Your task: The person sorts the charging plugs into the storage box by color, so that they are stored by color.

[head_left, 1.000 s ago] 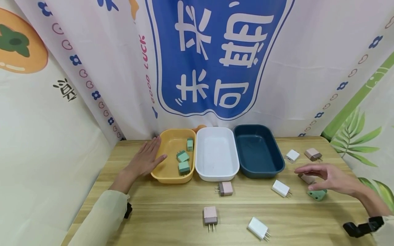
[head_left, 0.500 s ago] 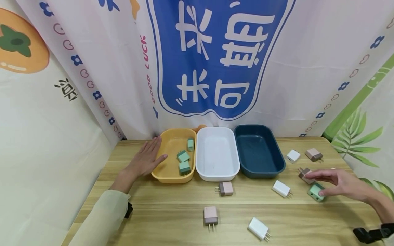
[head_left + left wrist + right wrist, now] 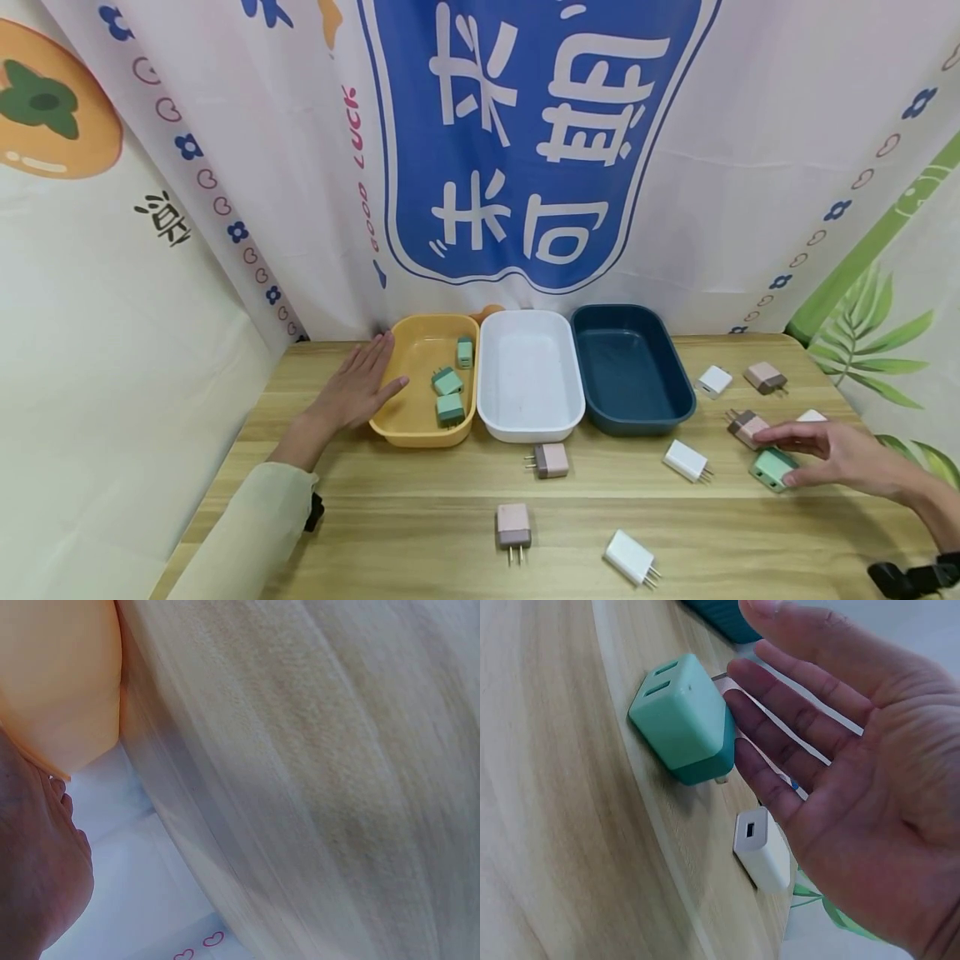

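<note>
In the head view my left hand [image 3: 354, 393] lies with straight fingers along the left rim of the yellow tray [image 3: 401, 417], the thumb over its edge. Several green charger plugs [image 3: 447, 382] lie inside. At the right of the table, my right hand [image 3: 843, 458] is spread around a two-port green charger [image 3: 771, 468]. The right wrist view shows the fingertips right at the back of this charger [image 3: 679, 720], the thumb held apart from it. A pink charger [image 3: 747, 427] sits beside the index finger, and a white charger [image 3: 761, 847] is partly behind the hand.
A white tray [image 3: 530, 433] and a dark blue tray [image 3: 645, 425] stand right of the yellow one. Other pink chargers [image 3: 513, 525] and white chargers [image 3: 630, 557] are scattered over the wooden table [image 3: 390, 533]. A printed curtain [image 3: 690, 233] hangs behind.
My right hand has moved right and down, from above the pink and green chargers to close around the green one. The left hand has stayed on the yellow tray.
</note>
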Demonstrator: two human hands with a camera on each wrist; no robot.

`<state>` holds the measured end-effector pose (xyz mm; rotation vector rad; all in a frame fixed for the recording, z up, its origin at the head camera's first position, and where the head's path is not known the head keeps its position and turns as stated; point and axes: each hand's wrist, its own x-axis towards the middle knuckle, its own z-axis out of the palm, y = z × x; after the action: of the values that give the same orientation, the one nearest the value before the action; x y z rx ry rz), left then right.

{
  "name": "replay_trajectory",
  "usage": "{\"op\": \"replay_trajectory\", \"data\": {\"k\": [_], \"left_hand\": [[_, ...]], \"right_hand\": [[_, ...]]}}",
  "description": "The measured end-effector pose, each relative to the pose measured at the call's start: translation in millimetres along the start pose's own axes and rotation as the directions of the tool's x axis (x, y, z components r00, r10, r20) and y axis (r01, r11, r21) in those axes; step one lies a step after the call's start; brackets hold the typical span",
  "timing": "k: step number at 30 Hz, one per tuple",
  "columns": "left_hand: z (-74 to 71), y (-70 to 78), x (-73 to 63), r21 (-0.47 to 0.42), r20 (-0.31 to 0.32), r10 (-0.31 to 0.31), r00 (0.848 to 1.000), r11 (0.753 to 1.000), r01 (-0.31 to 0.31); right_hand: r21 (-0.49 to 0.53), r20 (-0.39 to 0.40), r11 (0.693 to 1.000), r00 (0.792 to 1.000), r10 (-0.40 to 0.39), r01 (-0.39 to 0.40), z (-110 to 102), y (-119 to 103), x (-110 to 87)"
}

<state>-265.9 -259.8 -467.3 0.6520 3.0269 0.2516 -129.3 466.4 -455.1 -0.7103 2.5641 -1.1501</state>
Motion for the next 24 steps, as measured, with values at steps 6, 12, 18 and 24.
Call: {"op": "replay_trajectory", "data": {"k": [6,12,18,24], "left_hand": [[-0.8,0.1,0.5,-0.002,-0.002,0.002,1.000,1.000,-0.002],[-1.8,0.9,0.0,-0.002,-0.010,0.001,1.000,1.000,-0.001],[-1.0,1.2,-0.2,-0.008,-0.008,-0.001,1.000,1.000,0.001],[-1.6,2.0,-0.5,-0.003,-0.010,0.004,1.000,1.000,-0.004]], "right_hand": [[-0.006,-0.005,1.000,1.000,0.018,-0.018,0,4,-1.3],[-0.043,-0.008,0.999,1.000,0.023,-0.023,1,6,-1.6],[-0.032,0.000,0.999,0.999,-0.038,0.038,6,10,-4.6],[-0.057,-0.030,0.992,0.993,-0.112,0.110,12,15,-6.8]]}}
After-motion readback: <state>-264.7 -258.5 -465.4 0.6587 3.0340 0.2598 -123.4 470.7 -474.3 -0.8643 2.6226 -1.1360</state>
